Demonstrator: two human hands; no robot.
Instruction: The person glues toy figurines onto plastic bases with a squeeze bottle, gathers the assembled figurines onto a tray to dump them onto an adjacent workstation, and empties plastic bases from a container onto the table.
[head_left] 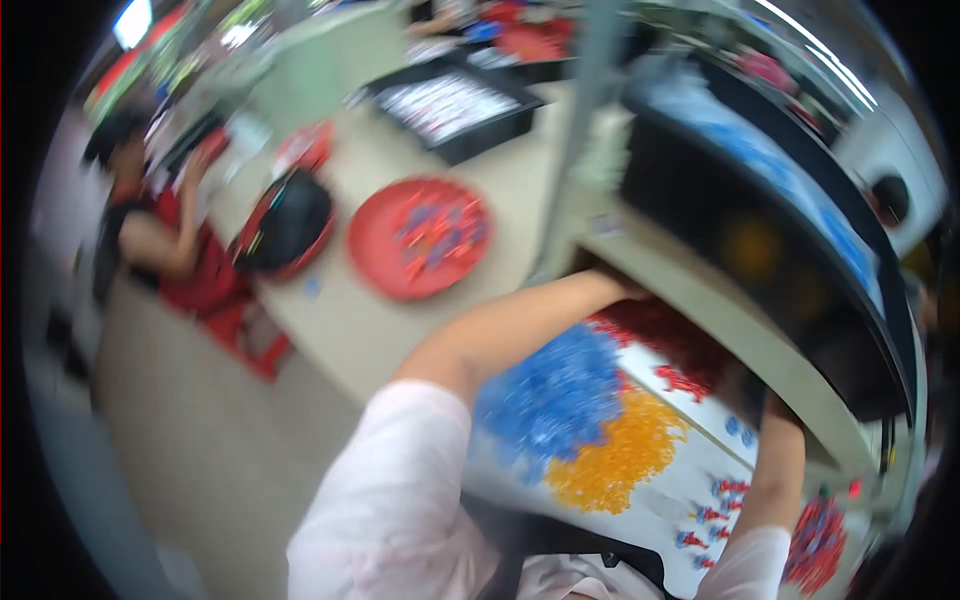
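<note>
Both my arms reach in under a pale shelf [700,285] above the worktable. My left hand [628,286] shows only its wrist end; its fingers are hidden below the shelf, near a pile of dark red pieces [665,335]. Only the back edge of my right hand [778,408] can be seen, and its fingers are hidden too. Between my arms lie a heap of blue translucent pieces [560,395] and a heap of orange-yellow pieces [625,455]. By my right forearm stand several small red-and-blue assembled pieces [715,515]. What either hand holds cannot be seen.
A large black bin with blue contents [790,190] rests on the shelf. On the table to the left are a red round tray of mixed pieces [370,245], a black bag [290,220] and a black crate [480,140]. A seated person [165,230] works at far left.
</note>
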